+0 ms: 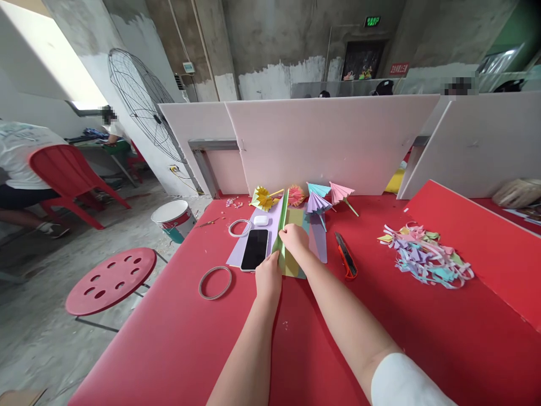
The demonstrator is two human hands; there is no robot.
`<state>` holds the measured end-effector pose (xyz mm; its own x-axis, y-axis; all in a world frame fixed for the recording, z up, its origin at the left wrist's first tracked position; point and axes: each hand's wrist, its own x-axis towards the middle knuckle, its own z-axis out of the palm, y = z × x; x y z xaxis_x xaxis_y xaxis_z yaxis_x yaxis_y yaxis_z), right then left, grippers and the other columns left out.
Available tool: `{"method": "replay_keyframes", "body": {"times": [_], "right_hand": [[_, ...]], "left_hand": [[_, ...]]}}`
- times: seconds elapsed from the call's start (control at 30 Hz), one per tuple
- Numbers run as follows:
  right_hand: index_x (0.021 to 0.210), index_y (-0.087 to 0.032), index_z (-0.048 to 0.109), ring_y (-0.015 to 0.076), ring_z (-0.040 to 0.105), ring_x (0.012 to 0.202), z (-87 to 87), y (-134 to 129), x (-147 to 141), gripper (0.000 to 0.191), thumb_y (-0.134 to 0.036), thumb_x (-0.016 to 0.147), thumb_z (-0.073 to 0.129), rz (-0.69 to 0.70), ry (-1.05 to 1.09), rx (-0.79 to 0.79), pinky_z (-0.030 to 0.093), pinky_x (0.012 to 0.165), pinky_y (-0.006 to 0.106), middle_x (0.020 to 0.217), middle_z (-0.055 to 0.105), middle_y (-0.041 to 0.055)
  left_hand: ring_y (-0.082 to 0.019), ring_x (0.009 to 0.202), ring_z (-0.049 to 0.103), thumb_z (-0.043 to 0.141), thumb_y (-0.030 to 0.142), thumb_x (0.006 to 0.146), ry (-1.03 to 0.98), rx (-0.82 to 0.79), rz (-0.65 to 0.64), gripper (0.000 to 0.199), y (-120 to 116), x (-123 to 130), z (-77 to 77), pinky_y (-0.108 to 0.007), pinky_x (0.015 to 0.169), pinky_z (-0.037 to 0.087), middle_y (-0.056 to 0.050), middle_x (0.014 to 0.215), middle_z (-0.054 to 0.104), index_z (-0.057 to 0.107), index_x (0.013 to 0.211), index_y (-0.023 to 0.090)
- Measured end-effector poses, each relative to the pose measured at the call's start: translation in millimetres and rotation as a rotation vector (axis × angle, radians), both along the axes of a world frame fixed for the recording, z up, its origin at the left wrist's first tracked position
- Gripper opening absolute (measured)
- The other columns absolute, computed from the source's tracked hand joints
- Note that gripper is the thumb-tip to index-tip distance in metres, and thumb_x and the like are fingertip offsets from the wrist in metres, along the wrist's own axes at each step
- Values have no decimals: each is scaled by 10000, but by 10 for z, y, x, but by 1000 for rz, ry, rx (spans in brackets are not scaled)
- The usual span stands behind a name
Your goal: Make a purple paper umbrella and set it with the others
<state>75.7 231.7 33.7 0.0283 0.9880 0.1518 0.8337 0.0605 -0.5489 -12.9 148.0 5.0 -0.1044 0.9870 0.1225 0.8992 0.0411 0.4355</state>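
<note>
A light green folded paper stands on edge among coloured sheets. My left hand is closed on its near end. Farther along, my right hand is closed on its right side, fingertips pressed to the fold. A black-screened phone lies on a lilac paper sheet left of my hands, below a white earphone case. Under my right hand lie an olive sheet and more coloured sheets. A red and black box cutter rests to the right.
Two tape rolls, one nearer and one farther, lie left. Folded paper umbrellas and a yellow paper fan sit behind. Paper scraps are heaped right. White panels border the red table. A stool stands left.
</note>
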Motion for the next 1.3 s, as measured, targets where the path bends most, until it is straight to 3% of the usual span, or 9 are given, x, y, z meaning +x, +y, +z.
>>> {"method": "replay_keyframes", "body": {"times": [0.17, 0.33, 0.47, 0.97, 1.3], "right_hand": [[491, -184, 433, 104, 343, 475, 116, 43, 3, 223, -184, 710, 476, 78, -81, 28, 165, 472, 257, 486, 407, -14], [483, -180, 420, 98, 323, 465, 133, 28, 4, 249, -200, 728, 463, 108, -100, 52, 156, 470, 252, 478, 416, -15], [484, -177, 425, 97, 327, 469, 164, 33, 10, 260, -205, 741, 457, 128, -93, 80, 160, 481, 249, 476, 428, -13], [498, -189, 315, 88, 271, 493, 223, 97, 9, 323, -295, 775, 442, 274, 128, 168, 187, 484, 225, 473, 317, -54], [502, -189, 255, 77, 250, 499, 378, 28, 15, 352, -315, 770, 447, 383, 234, 248, 193, 493, 221, 495, 239, -60]], "left_hand": [[-137, 741, 592, 385, 27, 764, -23, 14, 0, 415, -1, -7, 23, -196, 593, 341, -24, 864, 661, 589, 1059, 236], [-125, 614, 539, 359, 29, 766, -28, 39, -9, 329, -18, -9, 42, -213, 521, 274, -6, 700, 610, 605, 863, 225], [-121, 588, 515, 370, 14, 741, -35, 45, -7, 314, -24, -14, 48, -218, 512, 250, -3, 669, 585, 594, 828, 217], [-124, 709, 560, 364, 38, 775, -123, 86, 37, 441, -55, -14, 91, -192, 616, 355, -26, 874, 651, 584, 1097, 242], [-118, 668, 542, 359, 64, 797, -125, 138, 32, 375, -62, -24, 96, -200, 576, 321, -13, 803, 634, 606, 1020, 238]]}}
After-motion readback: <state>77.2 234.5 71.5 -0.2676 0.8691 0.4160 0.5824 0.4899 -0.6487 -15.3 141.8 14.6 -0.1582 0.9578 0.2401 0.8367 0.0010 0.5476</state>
